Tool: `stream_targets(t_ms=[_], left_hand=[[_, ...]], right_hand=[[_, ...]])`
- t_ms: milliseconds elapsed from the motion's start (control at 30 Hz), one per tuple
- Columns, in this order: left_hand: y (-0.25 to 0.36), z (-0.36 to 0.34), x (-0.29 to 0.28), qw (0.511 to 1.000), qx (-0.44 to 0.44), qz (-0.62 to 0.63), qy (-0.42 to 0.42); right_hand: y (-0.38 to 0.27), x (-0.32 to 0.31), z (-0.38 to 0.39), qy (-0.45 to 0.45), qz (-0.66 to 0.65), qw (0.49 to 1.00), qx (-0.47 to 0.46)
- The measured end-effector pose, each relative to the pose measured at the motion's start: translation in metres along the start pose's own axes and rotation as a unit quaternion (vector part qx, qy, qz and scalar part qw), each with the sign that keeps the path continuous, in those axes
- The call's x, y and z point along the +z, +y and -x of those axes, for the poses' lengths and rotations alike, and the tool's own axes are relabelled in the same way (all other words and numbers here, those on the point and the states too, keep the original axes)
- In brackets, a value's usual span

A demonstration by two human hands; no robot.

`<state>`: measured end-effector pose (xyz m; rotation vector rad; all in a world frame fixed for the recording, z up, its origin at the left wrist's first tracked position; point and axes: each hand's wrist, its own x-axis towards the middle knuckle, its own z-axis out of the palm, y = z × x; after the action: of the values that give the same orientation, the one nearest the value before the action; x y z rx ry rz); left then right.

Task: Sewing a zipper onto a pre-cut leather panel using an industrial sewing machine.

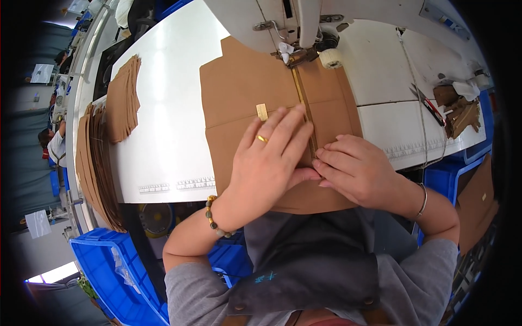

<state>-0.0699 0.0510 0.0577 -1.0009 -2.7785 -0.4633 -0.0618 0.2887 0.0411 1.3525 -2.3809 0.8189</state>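
Observation:
A brown fabric panel [234,81] lies flat under the head of a white sewing machine [255,24]. Down its length runs a gold-toothed zipper [299,89], whose far end reaches the presser foot [294,61]. A small gold label [262,112] sits on the panel left of the zipper. My left hand [272,149] rests on the panel with fingers stretched out, their tips beside the zipper. My right hand [356,168] is pinched at the zipper's near part; its fingertips meet my left thumb there. What the pinch holds is mostly hidden, but it appears to be the zipper edge.
Stacks of brown cut pieces [124,98] lie at the left, with more brown pieces [98,168] hanging over the edge. Red-handled scissors [429,106] and brown scraps [462,114] lie at the right. Blue crates [117,271] stand below the table. A person [56,144] sits far left.

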Motion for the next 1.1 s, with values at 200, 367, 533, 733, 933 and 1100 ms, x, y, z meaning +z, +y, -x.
stream_targets(t_ms=[200, 367, 533, 733, 933, 1100], left_hand=[[-0.001, -0.013, -0.005, 0.998, -0.022, -0.038, -0.042], [-0.003, -0.015, -0.004, 0.998, -0.020, -0.048, -0.048], [-0.006, -0.015, -0.005, 0.998, -0.012, -0.039, -0.040], [-0.013, -0.023, -0.003, 0.998, -0.010, -0.055, -0.039], [-0.028, -0.039, -0.001, 0.998, -0.015, -0.061, -0.021], [-0.040, -0.051, 0.001, 0.998, -0.016, -0.067, -0.015]], right_hand=[[0.021, -0.019, -0.015, -0.081, -0.055, 0.995, 0.008], [0.051, -0.013, -0.037, -0.028, -0.005, 0.998, 0.048], [0.052, -0.008, -0.037, -0.058, 0.059, 0.996, 0.031], [0.058, -0.006, -0.040, -0.050, 0.071, 0.996, 0.025], [0.067, -0.005, -0.042, -0.045, 0.075, 0.995, 0.040], [0.071, -0.003, -0.044, -0.026, 0.079, 0.995, 0.049]])
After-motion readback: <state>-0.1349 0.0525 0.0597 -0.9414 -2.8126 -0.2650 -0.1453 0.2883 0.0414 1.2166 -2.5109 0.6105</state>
